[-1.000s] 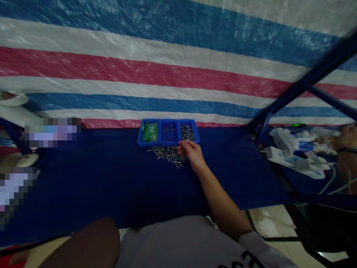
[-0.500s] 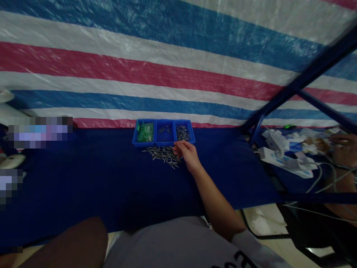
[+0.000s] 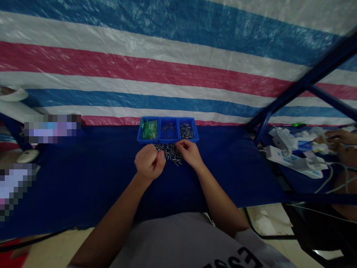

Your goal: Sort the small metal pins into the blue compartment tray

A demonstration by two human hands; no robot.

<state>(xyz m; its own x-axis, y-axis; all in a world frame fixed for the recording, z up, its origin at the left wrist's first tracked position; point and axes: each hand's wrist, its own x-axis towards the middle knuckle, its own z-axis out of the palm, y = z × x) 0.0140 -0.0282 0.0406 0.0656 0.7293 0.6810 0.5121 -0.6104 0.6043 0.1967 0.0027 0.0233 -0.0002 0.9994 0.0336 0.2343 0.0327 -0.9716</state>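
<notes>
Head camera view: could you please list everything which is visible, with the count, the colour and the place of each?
blue plastic bins: three, blue, in a row
thin metal rods: many, silvery, in the middle and right bins and piled in front
green plastic packaging: count unclear, green, left bin
cloth-covered table: one, dark blue, under the bins
striped plastic sheet: one, blue, white and red, behind
metal frame: count unclear, blue, both sides
long box-like object: one, white, right
thin cables: several, white, right
pixelated patches: two, mixed colours, left edge
co-worker's hand: one, right edge
own shirt: one, grey, bottom
own left hand: one, curled, at the pile's left
own right hand: one, at the pile's right
</notes>
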